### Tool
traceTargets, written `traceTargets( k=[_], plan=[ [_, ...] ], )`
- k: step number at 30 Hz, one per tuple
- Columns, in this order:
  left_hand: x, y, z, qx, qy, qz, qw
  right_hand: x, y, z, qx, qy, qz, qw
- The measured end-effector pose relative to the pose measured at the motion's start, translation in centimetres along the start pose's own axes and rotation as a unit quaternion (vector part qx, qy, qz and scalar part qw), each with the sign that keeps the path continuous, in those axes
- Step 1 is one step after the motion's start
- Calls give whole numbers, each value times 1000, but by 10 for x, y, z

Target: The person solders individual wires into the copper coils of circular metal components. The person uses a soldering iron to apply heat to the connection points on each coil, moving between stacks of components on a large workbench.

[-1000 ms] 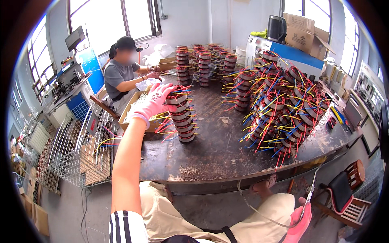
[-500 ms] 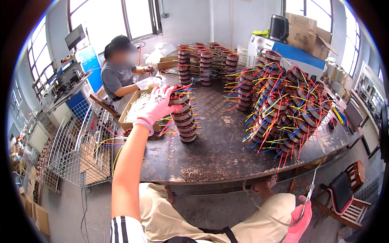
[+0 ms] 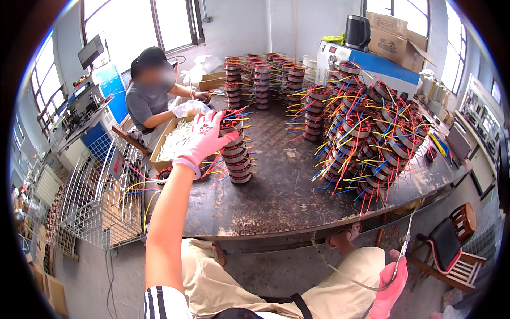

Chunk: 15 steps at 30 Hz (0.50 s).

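Note:
My left hand [image 3: 204, 139], in a pink glove, reaches forward over the table. Its fingers and thumb grip the top motor stator [image 3: 230, 125] of an upright stack [image 3: 239, 159], partly hiding it. Grey rings with red windings and red, blue and yellow lead wires make up this stack. Low at the right, beyond the table's front edge, my pink-gloved right hand [image 3: 392, 282] is closed around a slim metal handheld tool [image 3: 406, 242]. A long thin tip points up from the tool, and a pale hose [image 3: 340, 272] trails from it across my lap.
Many stators lean in a dense pile [image 3: 366, 133] at the right; more stacks [image 3: 261, 87] stand at the back. Beside the left stack is a carton of pale strips [image 3: 178, 139]. A co-worker [image 3: 151, 101] sits at the far left. A wire cart [image 3: 101, 202] flanks the table [image 3: 276, 212].
The view has shifted slightly. Both my hands keep their grips, with little movement. The co-worker's far hand has moved a little to the right.

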<state>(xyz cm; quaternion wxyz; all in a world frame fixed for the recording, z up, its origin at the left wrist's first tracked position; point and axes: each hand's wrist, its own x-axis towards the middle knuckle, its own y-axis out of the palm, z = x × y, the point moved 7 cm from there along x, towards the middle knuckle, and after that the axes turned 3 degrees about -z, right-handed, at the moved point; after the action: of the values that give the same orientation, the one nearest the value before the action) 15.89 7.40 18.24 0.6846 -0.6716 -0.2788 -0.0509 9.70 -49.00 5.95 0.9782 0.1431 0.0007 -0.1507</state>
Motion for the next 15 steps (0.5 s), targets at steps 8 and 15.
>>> traceTargets(
  k=[8, 15],
  plan=[
    [21, 0, 30, -326, 7, 66, 943, 4, -8, 2, 13, 4, 16, 1000],
    [21, -2, 21, -329, 13, 27, 944, 4, -5, 1, 10, -4, -1, 1000]
  ],
)
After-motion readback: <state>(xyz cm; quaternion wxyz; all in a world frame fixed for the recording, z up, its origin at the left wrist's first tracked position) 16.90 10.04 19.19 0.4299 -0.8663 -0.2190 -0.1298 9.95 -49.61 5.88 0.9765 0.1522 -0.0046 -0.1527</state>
